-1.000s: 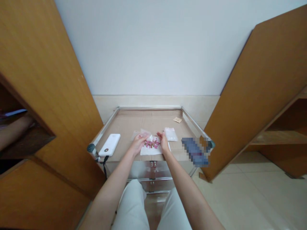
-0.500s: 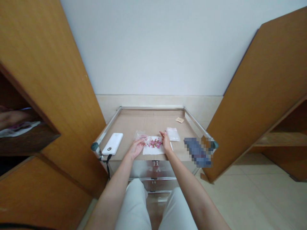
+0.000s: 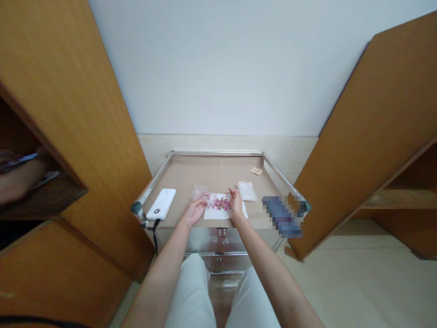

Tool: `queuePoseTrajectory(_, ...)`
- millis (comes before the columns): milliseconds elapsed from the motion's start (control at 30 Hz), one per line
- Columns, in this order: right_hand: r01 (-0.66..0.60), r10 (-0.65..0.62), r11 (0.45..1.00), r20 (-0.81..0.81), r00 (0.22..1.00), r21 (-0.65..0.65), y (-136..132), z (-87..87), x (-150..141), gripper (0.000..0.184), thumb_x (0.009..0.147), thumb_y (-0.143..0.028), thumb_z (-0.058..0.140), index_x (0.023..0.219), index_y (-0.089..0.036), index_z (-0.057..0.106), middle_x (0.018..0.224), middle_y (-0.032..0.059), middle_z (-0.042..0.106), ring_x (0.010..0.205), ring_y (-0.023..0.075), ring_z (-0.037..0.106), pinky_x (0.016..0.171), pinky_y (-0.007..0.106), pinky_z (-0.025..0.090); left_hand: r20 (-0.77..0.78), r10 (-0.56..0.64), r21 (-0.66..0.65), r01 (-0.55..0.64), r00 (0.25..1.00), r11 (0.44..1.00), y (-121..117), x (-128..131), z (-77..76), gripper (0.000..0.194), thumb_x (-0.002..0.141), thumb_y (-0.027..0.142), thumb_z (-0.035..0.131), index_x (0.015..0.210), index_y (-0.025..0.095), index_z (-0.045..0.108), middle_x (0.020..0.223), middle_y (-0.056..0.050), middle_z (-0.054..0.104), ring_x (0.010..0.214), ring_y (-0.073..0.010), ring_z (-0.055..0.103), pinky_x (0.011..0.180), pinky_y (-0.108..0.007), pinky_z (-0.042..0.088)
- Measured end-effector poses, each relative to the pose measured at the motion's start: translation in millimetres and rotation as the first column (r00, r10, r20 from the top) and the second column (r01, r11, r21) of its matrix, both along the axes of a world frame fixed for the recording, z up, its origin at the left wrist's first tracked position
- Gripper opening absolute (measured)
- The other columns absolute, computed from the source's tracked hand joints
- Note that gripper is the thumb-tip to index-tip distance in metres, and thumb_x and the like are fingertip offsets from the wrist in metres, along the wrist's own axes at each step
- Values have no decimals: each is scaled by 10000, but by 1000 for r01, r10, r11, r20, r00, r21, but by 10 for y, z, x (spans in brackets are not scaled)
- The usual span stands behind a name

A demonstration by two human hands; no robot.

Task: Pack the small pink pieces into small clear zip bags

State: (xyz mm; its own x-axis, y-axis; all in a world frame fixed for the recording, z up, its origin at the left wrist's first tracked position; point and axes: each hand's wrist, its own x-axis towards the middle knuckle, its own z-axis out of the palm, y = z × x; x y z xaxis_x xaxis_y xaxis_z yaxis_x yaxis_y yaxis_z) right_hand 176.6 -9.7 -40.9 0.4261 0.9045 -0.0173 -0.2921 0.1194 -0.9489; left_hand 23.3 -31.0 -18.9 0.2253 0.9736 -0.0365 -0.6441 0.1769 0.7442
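Small pink and brownish-green pieces, which look like dried rosebuds, lie spread on a white sheet near the front of the tabletop. At the sheet's left edge, my left hand has its fingers closed on a clear plastic bag. My right hand is over the right part of the sheet, beside the pink pieces. Its fingers are pinched together, and whatever is between them is too small to make out. Just beyond it sits a stack of clear plastic bags.
A white power bank with a black cable lies at the left. A small tan paper slip is at the back right, a blurred-out dark blue item at the right. Metal rails edge the tabletop. Another person's arm shows inside the left cabinet.
My right hand's fingers have drawn closer together and in slightly. My left hand stays at the bag. The other person's arm in the left cabinet has moved.
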Motion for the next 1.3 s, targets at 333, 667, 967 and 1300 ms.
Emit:
queuePoseTrajectory(333,-3,-1,1000,237,972,16,-119,126,-5,308,673,-323,379,834,-165,588,840,37,616,812,152,543,699,257,399,25,-5,-11,6,1000,1000,-43,-10,37,184,630,45,538,790,112,599,788,-53,621,689,-91,560,584,-179,434)
queuePoseTrajectory(667,-106,108,994,298,948,-23,-329,374,-200,105,615,-253,448,623,-161,498,504,-26,524,439,98,483,418,198,346,61,30,-6,-29,998,1000,-78,7,99,207,638,17,517,811,99,596,768,-49,635,675,-90,576,576,-170,441)
queuePoseTrajectory(967,-316,345,936,217,913,-156,-441,562,-352,193,593,-335,536,544,-150,519,435,-26,513,384,73,444,390,183,323,106,25,-11,-24,994,1000,-51,-10,39,198,637,-9,500,771,101,597,784,-53,647,740,-111,593,690,-208,452)
queuePoseTrajectory(1300,-257,270,961,142,952,-100,-355,554,-231,144,597,-282,554,589,-155,485,358,-49,469,305,81,420,319,185,300,87,-20,-78,27,996,997,-57,-28,45,232,746,97,447,970,101,507,875,-117,638,854,-172,591,861,-353,397)
